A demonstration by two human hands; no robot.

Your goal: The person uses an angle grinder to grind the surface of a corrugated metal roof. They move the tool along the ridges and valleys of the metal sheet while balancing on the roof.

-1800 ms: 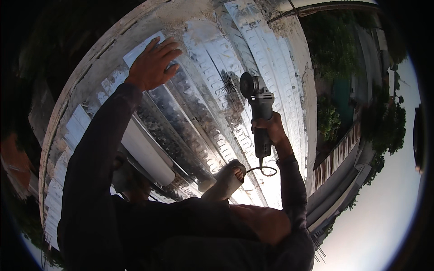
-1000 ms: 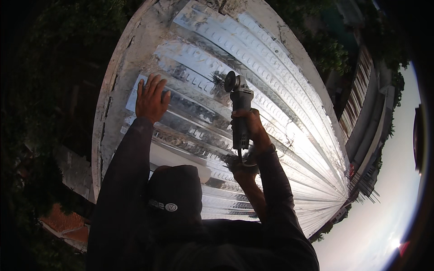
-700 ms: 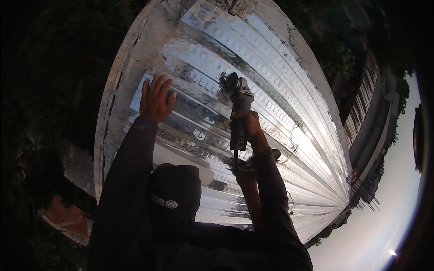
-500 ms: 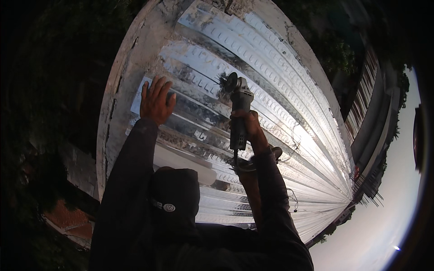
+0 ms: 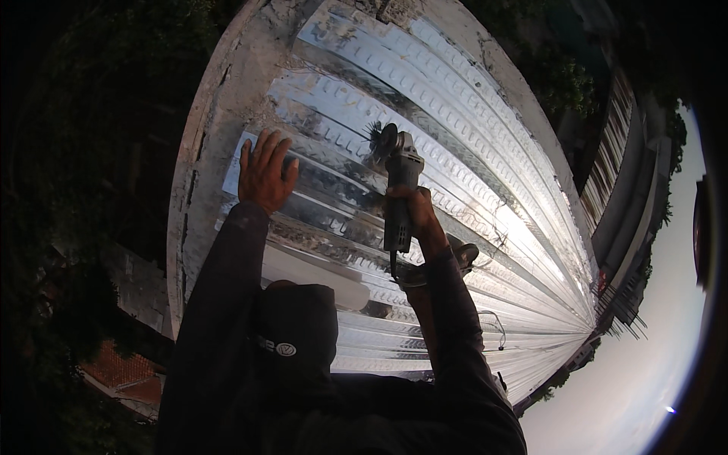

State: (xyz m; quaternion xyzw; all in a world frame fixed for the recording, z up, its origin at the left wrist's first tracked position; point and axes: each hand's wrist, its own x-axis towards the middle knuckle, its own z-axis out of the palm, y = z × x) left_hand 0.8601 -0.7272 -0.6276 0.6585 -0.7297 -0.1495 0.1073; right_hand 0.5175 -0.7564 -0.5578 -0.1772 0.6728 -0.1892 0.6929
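My right hand is wrapped round the dark body of an angle grinder. The grinder's round disc points away from me, above the ribbed metal decking; whether it spins I cannot tell. A dark bristly patch shows just left of the disc, and I cannot make out what it is. Below my grip the power cord leaves the tool's rear end. To the left, my left hand lies spread and flat near the end of a metal decking rib, holding nothing.
A cracked concrete edge borders the decking on the left, with a drop to dark greenery beyond. A pale smooth cylinder lies near my left forearm. Loose thin wire curls on the right. Rebar ends stick out at the far right.
The whole view has shifted slightly to the right. Both hands stay where they were against the decking, the right one still on the grinder.
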